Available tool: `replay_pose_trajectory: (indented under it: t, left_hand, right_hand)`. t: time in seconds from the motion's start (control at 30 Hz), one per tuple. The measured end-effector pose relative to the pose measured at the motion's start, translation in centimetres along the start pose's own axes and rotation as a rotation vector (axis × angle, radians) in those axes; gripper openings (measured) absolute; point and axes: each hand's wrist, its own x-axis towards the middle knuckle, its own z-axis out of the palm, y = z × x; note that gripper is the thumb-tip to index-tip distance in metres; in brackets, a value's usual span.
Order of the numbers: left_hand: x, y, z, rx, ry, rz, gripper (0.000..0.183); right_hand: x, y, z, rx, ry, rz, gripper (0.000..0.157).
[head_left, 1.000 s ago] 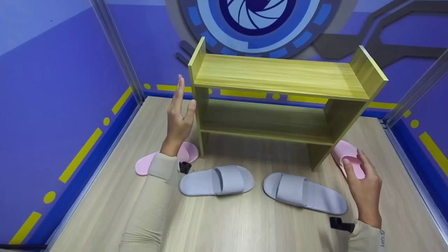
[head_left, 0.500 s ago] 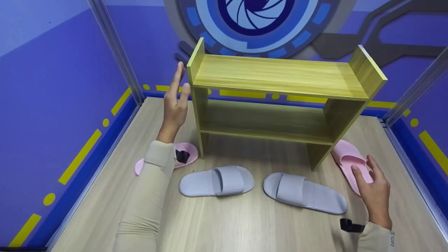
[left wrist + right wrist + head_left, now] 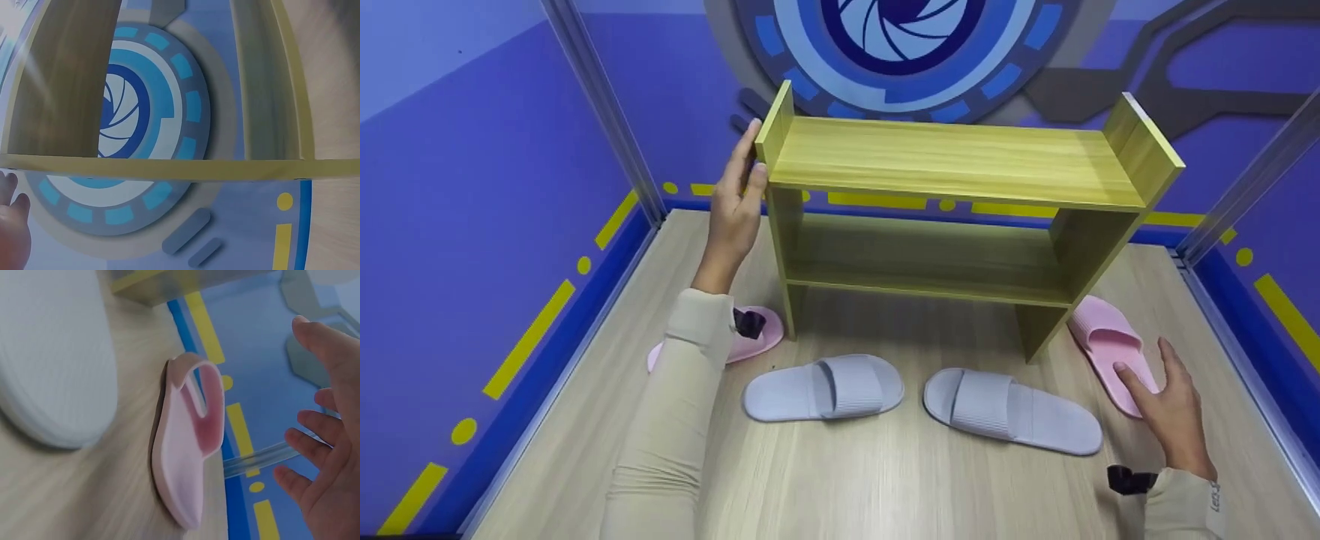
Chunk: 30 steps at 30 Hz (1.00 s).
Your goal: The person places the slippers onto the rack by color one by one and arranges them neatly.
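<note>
Wood-floored booth: beside the shelf (image 3: 952,202), left hand (image 3: 737,206) flat against its end panel, right hand (image 3: 1174,409) spread, likely releasing the pink slipper (image 3: 1106,349).

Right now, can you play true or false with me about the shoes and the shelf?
1. Two grey slippers lie on the floor in front of the shelf. True.
2. The left hand touches the shelf's side. True.
3. The right hand holds a grey slipper. False: its fingers are open beside the pink slipper and hold nothing.
4. A pink slipper sits on the top shelf. False: both shelves are bare, and both pink slippers lie on the floor.
</note>
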Motion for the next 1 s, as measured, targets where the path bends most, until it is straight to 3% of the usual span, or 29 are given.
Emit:
replay_pose_trajectory:
  t: [0.2,0.53,0.8,1.0]
  left_hand:
    - [0.4,1.2,-0.4,-0.035,-0.005,0.024,0.047]
    - [0.7,0.8,-0.4,-0.065,0.035,0.084,0.040]
    - [0.8,0.3,-0.3,-0.029,0.059,0.137,0.038]
    - [0.8,0.3,-0.3,-0.033,0.051,0.132,0.038]
  right_hand:
    - [1.0,1.7,0.2,-0.025,-0.125,0.011,0.097]
    - [1.8,3.4,0.4,-0.111,-0.242,0.039,0.106]
    - [2.0,4.0,0.2,-0.143,-0.276,0.042,0.110]
    - [2.1,4.2,0.4,-0.178,-0.320,0.114,0.116]
